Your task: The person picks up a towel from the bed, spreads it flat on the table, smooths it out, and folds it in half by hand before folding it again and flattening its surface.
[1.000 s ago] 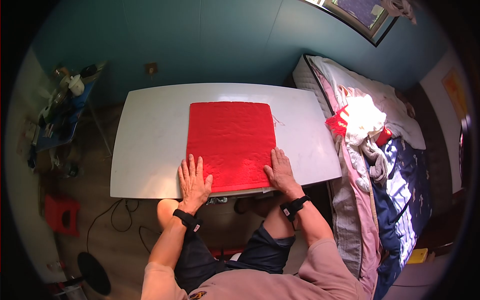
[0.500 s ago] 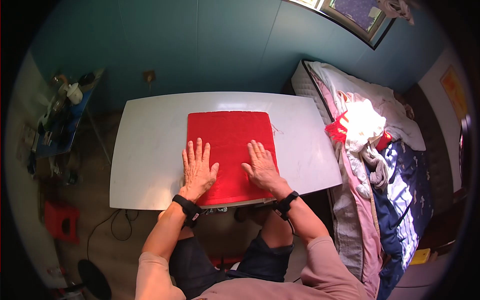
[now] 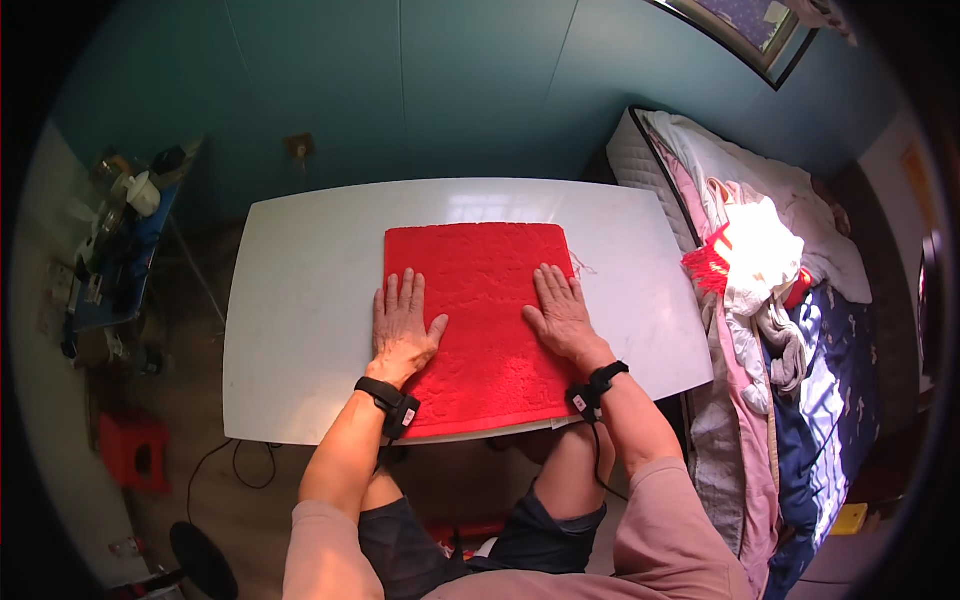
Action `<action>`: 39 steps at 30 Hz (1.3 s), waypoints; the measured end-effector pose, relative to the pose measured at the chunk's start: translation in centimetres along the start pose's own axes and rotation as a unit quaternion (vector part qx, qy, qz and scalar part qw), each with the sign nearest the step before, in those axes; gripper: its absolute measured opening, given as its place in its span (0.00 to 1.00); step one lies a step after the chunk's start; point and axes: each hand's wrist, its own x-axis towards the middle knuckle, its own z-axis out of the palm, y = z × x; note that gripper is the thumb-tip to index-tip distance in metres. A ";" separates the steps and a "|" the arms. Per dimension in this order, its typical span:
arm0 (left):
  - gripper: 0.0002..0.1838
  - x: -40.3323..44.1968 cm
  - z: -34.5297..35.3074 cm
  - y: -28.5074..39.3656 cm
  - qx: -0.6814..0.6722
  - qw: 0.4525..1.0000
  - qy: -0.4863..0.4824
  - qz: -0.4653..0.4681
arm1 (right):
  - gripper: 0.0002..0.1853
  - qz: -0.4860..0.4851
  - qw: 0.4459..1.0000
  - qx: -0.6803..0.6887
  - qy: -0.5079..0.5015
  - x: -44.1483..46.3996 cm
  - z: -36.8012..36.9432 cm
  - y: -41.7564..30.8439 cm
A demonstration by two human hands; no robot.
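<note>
Labels, small, white & rectangular, are on both wrists: one label [image 3: 408, 416] is on the black box of the black fabric wristband [image 3: 373, 388] at L wrist, and a similar one is on the wristband at R wrist. Each seems to carry some dark marks, but these are too small to read.

Red rectangular cloth w/ a lightly wrinkled surface [image 3: 475, 320] lies flat on the smooth white desk [image 3: 300, 310], approx. in the middle, and its near edge follows the near edge of the desk. It is under the hands & btwn them. L hand [image 3: 405, 325] rests palm down on its L edge, w/ the outer side reaching a little over the desk; R hand [image 3: 565, 318] rests palm down on its R edge. Both hands are flat and unclosed, fingers straight & pointing to the far side, thumbs turned inward. Most of the cloth is visible btwn the thumbs, and a strip of it also beyond the fingertips.

R of the desk is a bed w/ a white quilted mattress [image 3: 645, 155], bearing a heap of white, pink & red fabrics [image 3: 765, 240]. On the L, a red plastic stool [image 3: 118, 445] stands on the brown floor [image 3: 265, 530].
</note>
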 end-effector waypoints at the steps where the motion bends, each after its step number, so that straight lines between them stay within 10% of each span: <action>1: 0.42 -0.1 -0.3 -0.2 -0.003 1.000 -0.007 -0.014 | 0.40 0.020 1.000 0.000 -0.017 -0.2 -0.7 1.0; 6: 0.43 0.7 -1.6 -1.3 0.018 0.999 -0.031 -0.026 | 0.40 0.101 0.994 -0.008 -0.035 0.6 -1.9 2.4; 18: 0.40 11.9 1.4 0.2 0.023 0.998 -0.023 0.061 | 0.39 -0.100 0.995 0.017 0.002 11.1 1.8 -2.7; 30: 0.40 10.7 -0.9 -7.7 0.031 0.998 -0.023 -0.044 | 0.36 0.016 0.998 0.021 -0.057 8.9 -2.9 7.8; 39: 0.32 13.0 -2.3 -8.6 -0.092 0.996 -0.009 -0.001 | 0.26 0.024 0.960 0.276 -0.050 12.8 -5.1 8.9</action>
